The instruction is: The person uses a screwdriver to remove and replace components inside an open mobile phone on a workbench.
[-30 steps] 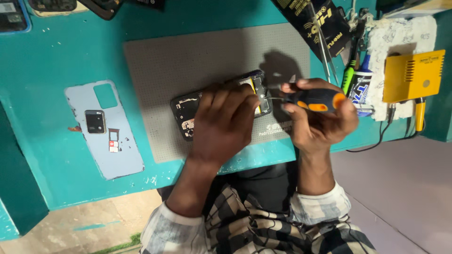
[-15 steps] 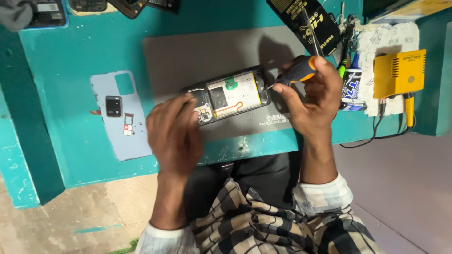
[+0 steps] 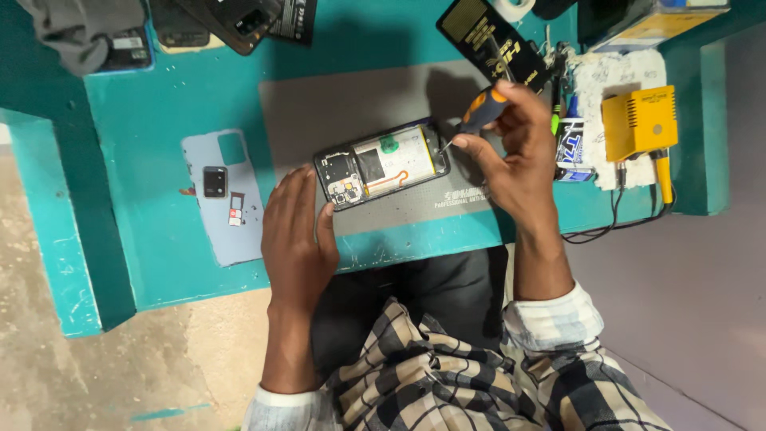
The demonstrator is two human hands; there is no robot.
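While the opened black smartphone with its back removed (image 3: 381,164) lies tilted on the grey rectangular work mat (image 3: 335,100), the right hand (image 3: 511,156) pinches a small screwdriver with an orange-and-black handle (image 3: 479,112) between thumb and fingers, its tip touching the phone's right end. The left hand (image 3: 297,235) rests flat with its fingers loosely spread, holding nothing, just beside the phone's left end (a fingertip seems to meet the corner, though I cannot tell for sure). Left of the phone, on the teal table (image 3: 159,104), lies the pale blue detached back cover (image 3: 225,195). Well to the phone's right sits a yellow boxy device (image 3: 638,120) with a black cable (image 3: 614,215).
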